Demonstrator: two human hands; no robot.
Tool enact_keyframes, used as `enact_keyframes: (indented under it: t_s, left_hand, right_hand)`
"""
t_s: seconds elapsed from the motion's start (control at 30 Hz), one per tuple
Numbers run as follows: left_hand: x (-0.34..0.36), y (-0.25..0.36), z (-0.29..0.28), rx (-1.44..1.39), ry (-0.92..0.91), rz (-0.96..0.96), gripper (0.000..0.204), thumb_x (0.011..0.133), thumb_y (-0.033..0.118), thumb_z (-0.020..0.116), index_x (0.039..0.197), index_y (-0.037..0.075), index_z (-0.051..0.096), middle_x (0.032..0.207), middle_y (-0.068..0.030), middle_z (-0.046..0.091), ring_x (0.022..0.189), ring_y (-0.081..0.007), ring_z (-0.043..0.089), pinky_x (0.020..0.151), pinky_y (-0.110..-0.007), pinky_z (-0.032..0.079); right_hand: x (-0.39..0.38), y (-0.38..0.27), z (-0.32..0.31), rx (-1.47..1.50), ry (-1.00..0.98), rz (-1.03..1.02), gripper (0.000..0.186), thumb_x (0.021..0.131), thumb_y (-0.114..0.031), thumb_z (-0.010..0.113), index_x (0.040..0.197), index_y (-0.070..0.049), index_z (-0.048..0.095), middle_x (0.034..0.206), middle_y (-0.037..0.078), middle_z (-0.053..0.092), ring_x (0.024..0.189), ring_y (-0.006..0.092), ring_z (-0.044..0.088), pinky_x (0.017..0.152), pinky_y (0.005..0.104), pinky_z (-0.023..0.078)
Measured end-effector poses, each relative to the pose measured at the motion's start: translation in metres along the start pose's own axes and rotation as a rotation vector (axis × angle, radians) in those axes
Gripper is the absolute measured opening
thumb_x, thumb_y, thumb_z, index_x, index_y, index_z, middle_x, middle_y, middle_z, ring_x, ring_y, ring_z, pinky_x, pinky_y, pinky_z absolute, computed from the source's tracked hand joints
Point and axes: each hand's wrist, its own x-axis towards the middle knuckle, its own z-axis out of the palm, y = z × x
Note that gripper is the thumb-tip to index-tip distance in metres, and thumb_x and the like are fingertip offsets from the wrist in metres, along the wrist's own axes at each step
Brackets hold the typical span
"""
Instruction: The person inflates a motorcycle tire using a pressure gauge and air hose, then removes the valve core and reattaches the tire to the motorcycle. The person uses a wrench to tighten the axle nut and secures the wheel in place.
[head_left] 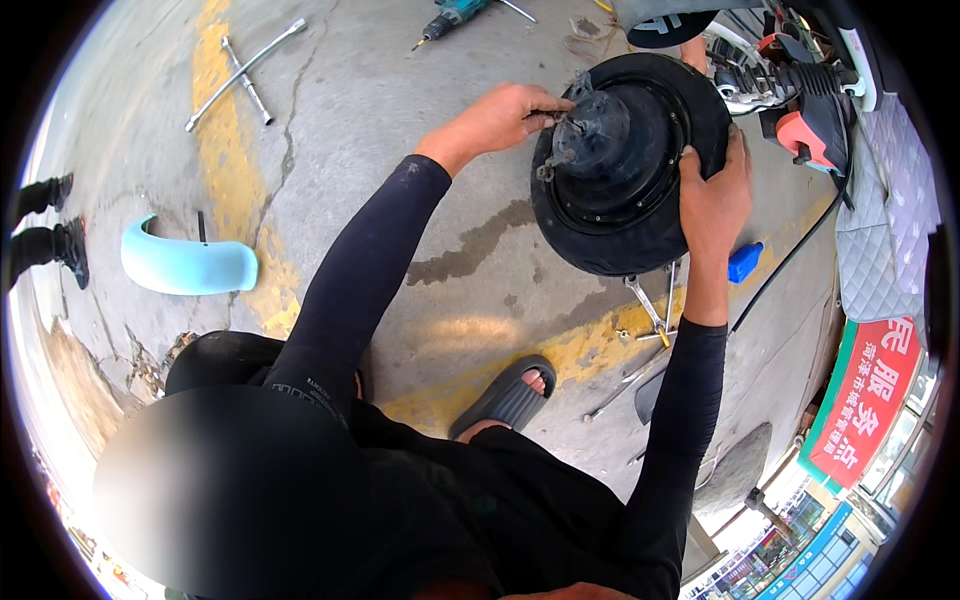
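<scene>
A black scooter wheel with a fat tyre rests on the concrete ahead of me, its dark hub drum facing up toward me. My right hand grips the tyre's right side, thumb over the sidewall. At the hub's left side, the thumb and fingers of my left hand are pinched together beside the axle end. Whatever sits between those fingertips is too small to make out. Another person's hand shows just behind the wheel.
Spanners and a blue piece lie near the tyre. Behind stands a partly disassembled scooter. A power drill, a cross wrench and a light-blue mudguard are on the ground. Someone's feet stand far left.
</scene>
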Motion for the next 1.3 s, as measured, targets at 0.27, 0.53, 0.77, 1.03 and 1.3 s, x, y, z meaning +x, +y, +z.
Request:
enact_keyframes:
  t_s: [0.27,0.53,0.77,1.03,1.3]
  left_hand:
    - [0.012,-0.003,0.012,0.015,-0.017,0.022,0.036,0.087,0.004,0.074,0.123,0.01,0.072,0.101,-0.0136,0.074,0.093,-0.0325,0.071,0.082,-0.041,0.056]
    - [0.005,0.009,0.023,-0.151,0.079,-0.196,0.033,0.082,0.0,0.077,0.115,0.006,0.071,0.099,-0.0159,0.075,0.09,-0.0308,0.073,0.08,-0.038,0.056]
    - [0.004,0.003,0.022,-0.014,0.081,-0.143,0.03,0.088,0.004,0.075,0.118,0.005,0.068,0.101,-0.011,0.076,0.087,-0.0223,0.073,0.079,-0.034,0.056]
    - [0.004,0.003,0.015,0.065,0.062,-0.218,0.028,0.091,0.006,0.071,0.12,0.005,0.068,0.105,-0.0116,0.075,0.093,-0.0209,0.072,0.084,-0.035,0.056]
    - [-0.019,-0.017,-0.002,-0.586,0.316,-0.39,0.035,0.09,-0.001,0.069,0.125,-0.003,0.066,0.107,-0.0044,0.066,0.099,-0.0143,0.065,0.09,-0.029,0.056]
  right_hand:
    - [-0.002,-0.014,0.0,-0.046,0.027,-0.015,0.069,0.085,-0.027,0.072,0.143,0.004,0.05,0.145,0.024,0.053,0.131,0.0413,0.052,0.108,0.0473,0.045]
    - [-0.003,-0.024,0.003,-0.074,0.064,-0.02,0.071,0.084,-0.03,0.074,0.142,0.004,0.051,0.144,0.025,0.053,0.13,0.0427,0.052,0.107,0.0478,0.046]
    - [-0.003,-0.037,0.006,-0.071,0.109,-0.025,0.071,0.083,-0.031,0.075,0.139,0.005,0.052,0.14,0.027,0.054,0.129,0.0445,0.052,0.104,0.0492,0.048]
    - [0.005,-0.065,-0.003,-0.078,0.089,0.067,0.064,0.083,-0.019,0.073,0.137,0.008,0.051,0.138,0.029,0.054,0.128,0.044,0.053,0.105,0.0469,0.049]
    - [0.0,-0.053,0.006,-0.075,0.109,0.0,0.071,0.087,-0.037,0.071,0.142,0.002,0.051,0.143,0.025,0.053,0.133,0.0436,0.049,0.105,0.0492,0.048]
